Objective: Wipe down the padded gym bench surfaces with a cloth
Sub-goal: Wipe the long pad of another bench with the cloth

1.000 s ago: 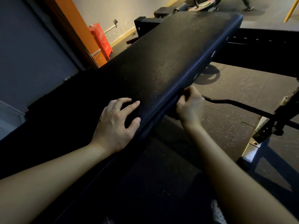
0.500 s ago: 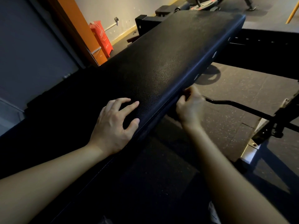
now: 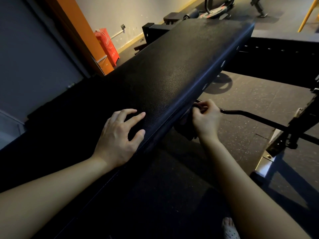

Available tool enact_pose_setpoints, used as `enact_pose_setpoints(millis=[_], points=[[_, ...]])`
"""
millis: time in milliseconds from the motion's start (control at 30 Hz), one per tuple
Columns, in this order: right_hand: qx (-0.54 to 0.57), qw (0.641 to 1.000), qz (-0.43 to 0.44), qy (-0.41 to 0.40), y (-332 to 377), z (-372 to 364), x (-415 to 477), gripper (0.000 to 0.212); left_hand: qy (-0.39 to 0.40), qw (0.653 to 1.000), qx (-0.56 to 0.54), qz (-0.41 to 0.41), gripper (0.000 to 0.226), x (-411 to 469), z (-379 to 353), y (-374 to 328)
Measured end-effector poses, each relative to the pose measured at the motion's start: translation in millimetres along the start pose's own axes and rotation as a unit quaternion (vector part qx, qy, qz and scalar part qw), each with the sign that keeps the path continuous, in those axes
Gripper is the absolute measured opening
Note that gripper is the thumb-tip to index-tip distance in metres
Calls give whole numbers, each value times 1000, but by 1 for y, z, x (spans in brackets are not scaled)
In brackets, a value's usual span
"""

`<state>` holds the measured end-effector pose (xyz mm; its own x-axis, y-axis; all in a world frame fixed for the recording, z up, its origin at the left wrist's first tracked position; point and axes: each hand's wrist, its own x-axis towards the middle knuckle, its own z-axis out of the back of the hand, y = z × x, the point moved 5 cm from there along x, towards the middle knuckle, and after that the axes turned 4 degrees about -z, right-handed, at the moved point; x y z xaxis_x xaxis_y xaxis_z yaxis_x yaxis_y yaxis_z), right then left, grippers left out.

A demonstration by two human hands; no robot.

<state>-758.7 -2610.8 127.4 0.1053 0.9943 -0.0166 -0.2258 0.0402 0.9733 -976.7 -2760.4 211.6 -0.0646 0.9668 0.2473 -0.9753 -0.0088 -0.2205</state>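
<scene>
The left hand (image 3: pixel 119 137) lies on top of the black padded bench (image 3: pixel 172 69), palm down and relaxed. Its fingers are spread and lightly arched, so the tips touch the grained surface close to the pad's right edge. Just to its right, over that edge and a little lower, the right hand (image 3: pixel 206 121) is clenched round a dark cloth (image 3: pixel 187 131). The cloth bunches against the side of the pad, below and to the left of the knuckles, and the gloom there hides how much of it hangs free. The pad stretches forward, away from both hands. From behind the right hand a thin black bar (image 3: pixel 250 116) runs off to its right toward a metal frame (image 3: pixel 300 125), above the speckled floor (image 3: pixel 250 94). Far ahead of the left hand, a red box (image 3: pixel 107 44) stands beside an orange pillar (image 3: pixel 77 26). Beneath the right forearm shows a foot (image 3: pixel 230 229) in pale dotted footwear.
</scene>
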Motion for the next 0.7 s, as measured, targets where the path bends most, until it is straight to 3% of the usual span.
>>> enact_pose_setpoints(millis=[67, 133, 200, 267, 333, 467, 567, 633, 700], points=[[120, 985, -108, -59, -16, 18, 1, 17, -1, 1000, -1, -2, 60, 1, -1, 1], [261, 932, -222, -119, -28, 31, 5, 29, 0, 1000, -1, -2, 60, 1, -2, 1], [388, 866, -294, -117, -26, 30, 7, 37, -2, 1000, -2, -2, 60, 1, -2, 1], [448, 831, -320, -74, -14, 17, 7, 32, -3, 1000, -1, -3, 61, 1, -2, 2], [439, 840, -317, -23, -3, 0, 0, 27, -2, 1000, 0, -2, 60, 1, -2, 2], [353, 903, -242, 47, 5, -10, -20, 20, -3, 1000, -4, 7, 59, 0, -2, 1], [212, 952, -167, 146, 11, -14, -63, 19, -3, 1000, -2, 6, 59, 0, -2, 0], [118, 962, -107, 221, 14, -22, -98, 19, -2, 1000, 1, 5, 59, 1, -1, -1], [82, 967, -58, 232, 15, -22, -105, 16, 0, 1000, 4, 2, 59, 1, 0, -1]])
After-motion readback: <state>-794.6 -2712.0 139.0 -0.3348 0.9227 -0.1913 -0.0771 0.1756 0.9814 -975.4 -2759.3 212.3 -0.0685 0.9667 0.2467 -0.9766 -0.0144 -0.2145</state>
